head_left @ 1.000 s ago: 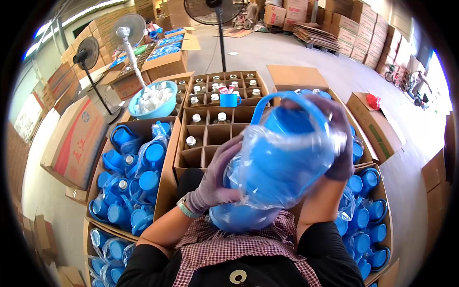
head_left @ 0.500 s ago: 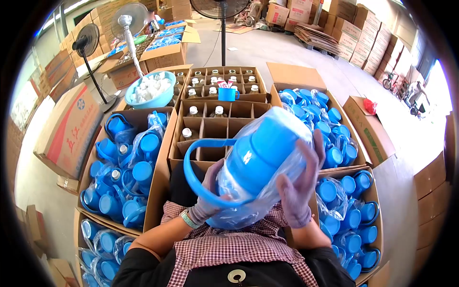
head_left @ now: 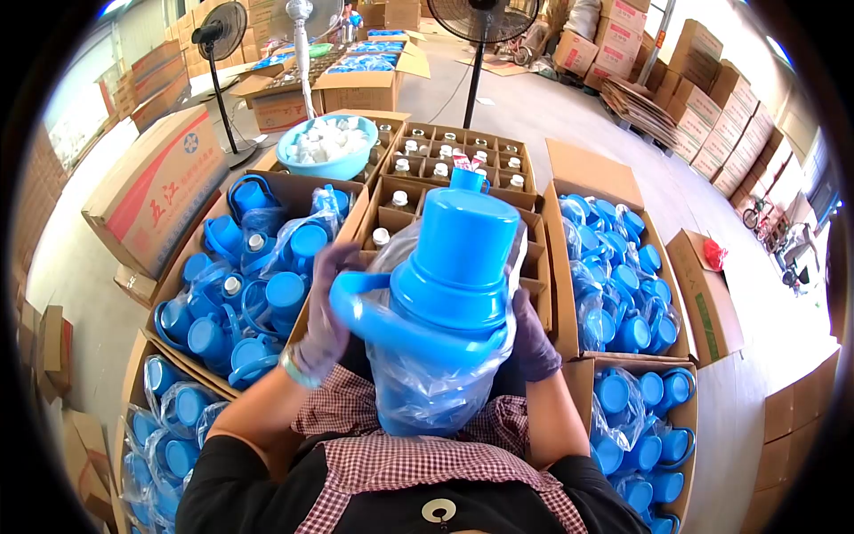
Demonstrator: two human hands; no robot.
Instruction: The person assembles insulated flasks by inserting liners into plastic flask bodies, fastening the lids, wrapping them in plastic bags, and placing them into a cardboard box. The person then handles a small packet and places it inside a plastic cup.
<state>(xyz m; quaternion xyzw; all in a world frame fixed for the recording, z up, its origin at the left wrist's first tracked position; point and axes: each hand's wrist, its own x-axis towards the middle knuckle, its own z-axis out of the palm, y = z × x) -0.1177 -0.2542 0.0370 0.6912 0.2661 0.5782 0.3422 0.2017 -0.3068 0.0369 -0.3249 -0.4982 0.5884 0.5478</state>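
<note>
A large blue thermos jug (head_left: pixel 454 294) with a cup-like lid and a loop handle stands nearly upright at my lap. A clear plastic bag (head_left: pixel 436 392) wraps its lower body, with the top uncovered. My left hand (head_left: pixel 322 311), in a greyish glove, is beside the handle on the left, fingers apart. On the other side my right hand (head_left: pixel 534 336), gloved too, rests against the jug and the bag's edge; its fingertips are partly hidden. Behind the jug is a divided carton (head_left: pixel 378 209) of bottles with white caps, and a small blue cup (head_left: pixel 469 179) sits on it.
Cartons of bagged blue jugs flank me on the left (head_left: pixel 222 343) and right (head_left: pixel 614 267). A light-blue basin (head_left: pixel 327 162) of white pieces stands at the back left. Standing fans (head_left: pixel 480 53) and stacked boxes (head_left: pixel 614 40) are farther off.
The jug has turned from a rightward tilt to nearly upright. My left hand has come off its lower body to beside the handle; my right hand has moved lower along its side.
</note>
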